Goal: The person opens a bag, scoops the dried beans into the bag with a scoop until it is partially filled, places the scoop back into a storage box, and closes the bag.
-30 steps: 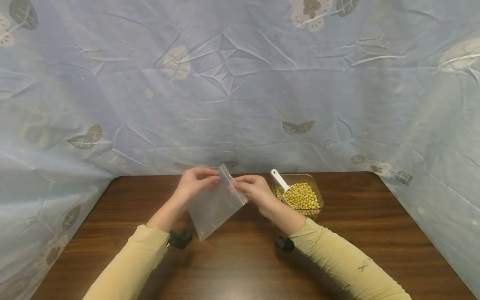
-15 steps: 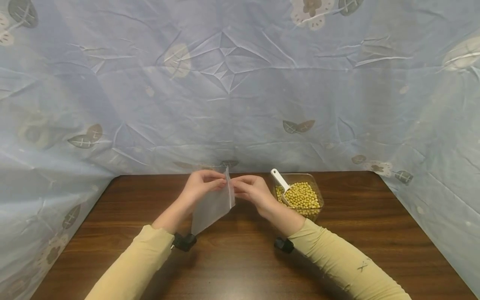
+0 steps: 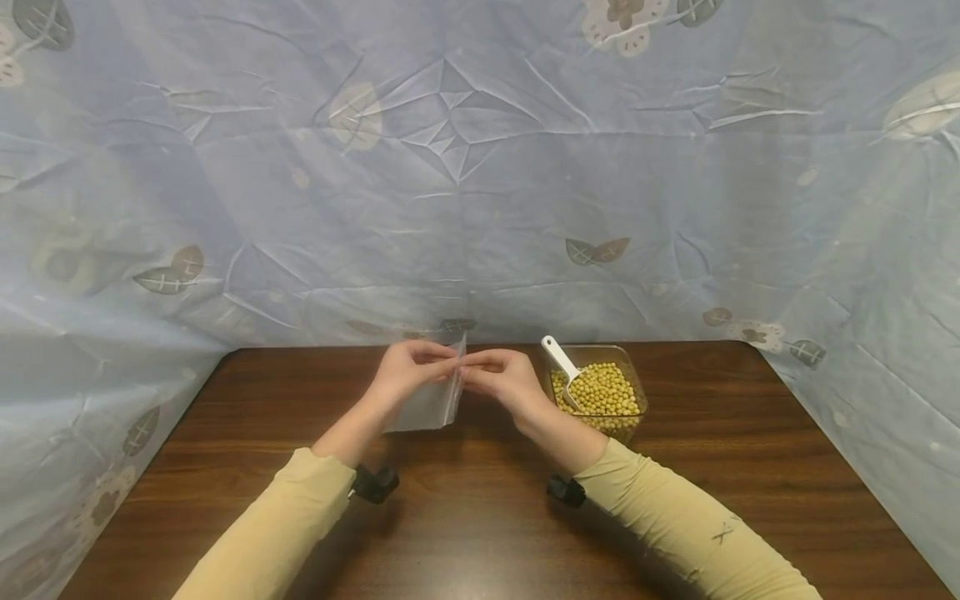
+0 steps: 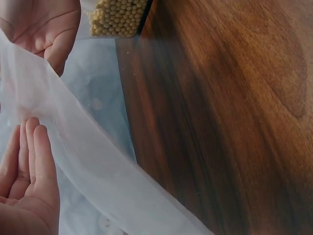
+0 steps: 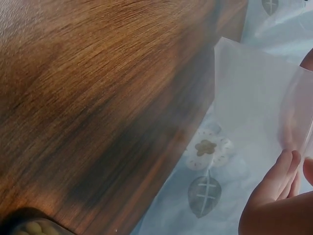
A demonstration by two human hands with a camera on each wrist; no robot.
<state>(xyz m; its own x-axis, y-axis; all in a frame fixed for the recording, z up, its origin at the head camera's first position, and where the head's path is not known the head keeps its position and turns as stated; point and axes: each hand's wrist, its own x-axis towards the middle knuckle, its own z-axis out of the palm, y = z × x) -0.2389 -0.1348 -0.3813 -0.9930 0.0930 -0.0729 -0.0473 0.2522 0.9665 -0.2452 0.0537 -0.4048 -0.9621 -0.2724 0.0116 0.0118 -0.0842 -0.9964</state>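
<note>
Two hands in close, L hand (image 3: 403, 375) & R hand (image 3: 508, 385), both pinching the clear bag (image 3: 426, 410) b/w them, mouth could prob. slip or tear if they tug unevenly, w/ tub (image 3: 591, 355) of beans (image 3: 606, 393) + scoop (image 3: 559, 360) over R, cloth (image 3: 517, 208) behind.

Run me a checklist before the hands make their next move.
1. Left hand gripping the plastic bag: ok, pinching near its edge.
2. Right hand gripping the plastic bag: ok, opposite the left hand.
3. Plastic bag unsealed: cannot tell.
4. Container upright on the table: ok.
5. Scoop handle reachable: ok, it sticks up past the rim.
6. One hand free for the scoop: not ok, both are occupied.
</note>
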